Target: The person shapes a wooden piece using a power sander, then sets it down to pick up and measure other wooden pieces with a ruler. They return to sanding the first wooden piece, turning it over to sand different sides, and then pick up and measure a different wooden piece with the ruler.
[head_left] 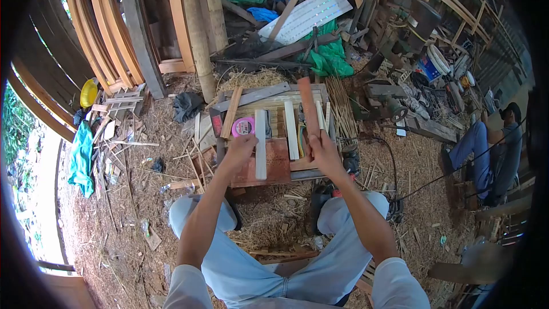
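My left hand (242, 149) is closed at the left edge of a pale wooden strip (261, 151), which stands nearly lengthwise to me over the low workbench. In my right hand (325, 153) is a reddish-brown flat wooden piece (307, 103), gripped at its near end and pointing away from me. Between the hands, another pale strip (291, 129) lies on the bench. A pink round disc with dark lettering (243, 126) rests just beyond my left hand. Below the hands, a reddish-brown board (269, 166) covers the bench's near side.
A grey slat (254, 96) crosses the bench's far side. A black cable (394, 171) runs over the shavings on the right. Another person (492, 149) sits at the far right. Wooden frames (108, 28) stand at the left, and a green sheet (334, 57) lies behind.
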A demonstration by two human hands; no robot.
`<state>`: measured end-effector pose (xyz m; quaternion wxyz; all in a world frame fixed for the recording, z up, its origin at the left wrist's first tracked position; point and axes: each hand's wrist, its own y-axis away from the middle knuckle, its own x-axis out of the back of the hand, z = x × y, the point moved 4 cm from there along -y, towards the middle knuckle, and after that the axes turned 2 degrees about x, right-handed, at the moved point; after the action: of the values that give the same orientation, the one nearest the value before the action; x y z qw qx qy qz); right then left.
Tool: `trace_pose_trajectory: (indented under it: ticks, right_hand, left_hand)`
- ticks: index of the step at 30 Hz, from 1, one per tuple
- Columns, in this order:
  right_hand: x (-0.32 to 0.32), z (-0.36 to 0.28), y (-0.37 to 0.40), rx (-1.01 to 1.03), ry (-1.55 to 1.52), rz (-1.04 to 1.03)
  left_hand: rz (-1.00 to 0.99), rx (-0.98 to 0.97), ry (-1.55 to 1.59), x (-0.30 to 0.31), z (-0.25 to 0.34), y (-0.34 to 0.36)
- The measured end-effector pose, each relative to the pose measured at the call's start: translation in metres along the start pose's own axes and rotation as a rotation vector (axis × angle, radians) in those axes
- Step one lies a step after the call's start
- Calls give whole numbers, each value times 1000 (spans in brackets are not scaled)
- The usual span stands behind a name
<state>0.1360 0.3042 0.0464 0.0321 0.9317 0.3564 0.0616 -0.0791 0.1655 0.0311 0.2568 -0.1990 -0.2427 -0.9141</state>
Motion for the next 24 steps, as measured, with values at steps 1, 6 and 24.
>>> trace_pose_trajectory:
  ticks: [1, 6, 24]
  right_hand:
    - [-4, -2, 4, 102, 300, 25]
    - [-34, 13, 28, 238, 1120, -184]
    - [-68, 15, 17, 119, 441, -298]
  left_hand:
    - [-44, -17, 181, 5, -1, 0]
    - [33, -106, 654, 18, -8, -2]
    - [-376, -88, 1129, 1, 32, 27]
